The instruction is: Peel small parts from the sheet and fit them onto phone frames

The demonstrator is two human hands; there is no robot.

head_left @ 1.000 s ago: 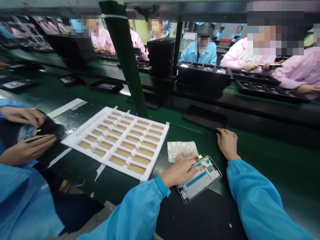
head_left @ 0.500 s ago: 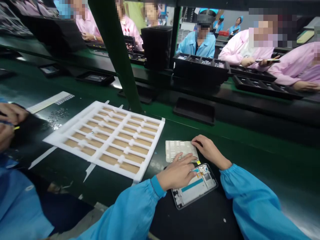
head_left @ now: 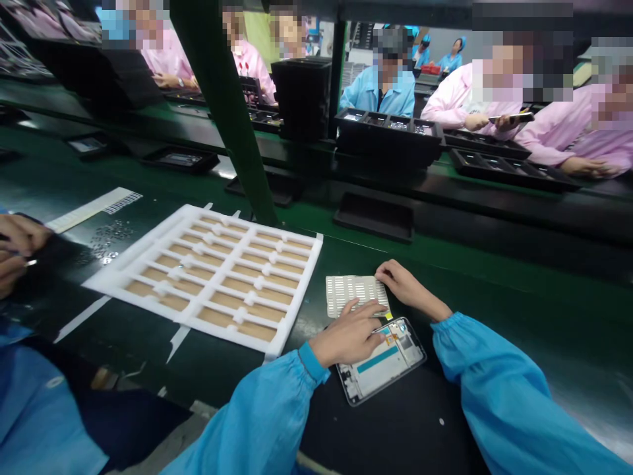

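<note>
A pale sheet with rows of small strips (head_left: pixel 341 293) lies on the bench in front of me. My left hand (head_left: pixel 350 333) is open, its fingers spread over the sheet's lower edge, while the palm is above an opened phone body (head_left: pixel 390 369). This phone lies on a black mat, showing a blue-green strip and an orange flex piece. At the sheet's top right corner, the fingertips of my right hand (head_left: pixel 403 287) are pinched together on its edge; any small piece between them is hidden. A yellow tab (head_left: pixel 388 315) shows between sheet and phone.
Left of my hands lies a white foam frame (head_left: pixel 212 295) with brown compartments. A co-worker's hands (head_left: pixel 20 247) are at far left, near scattered small parts (head_left: pixel 111 237). Behind stand a green post (head_left: pixel 232 132), a black tray (head_left: pixel 374 218) and a shelf with compartment trays (head_left: pixel 390 135).
The view has shifted slightly, so the background sits a little further left. Both hands keep nearly the same places at the sheet. The far-left co-worker's hands have moved a little.
</note>
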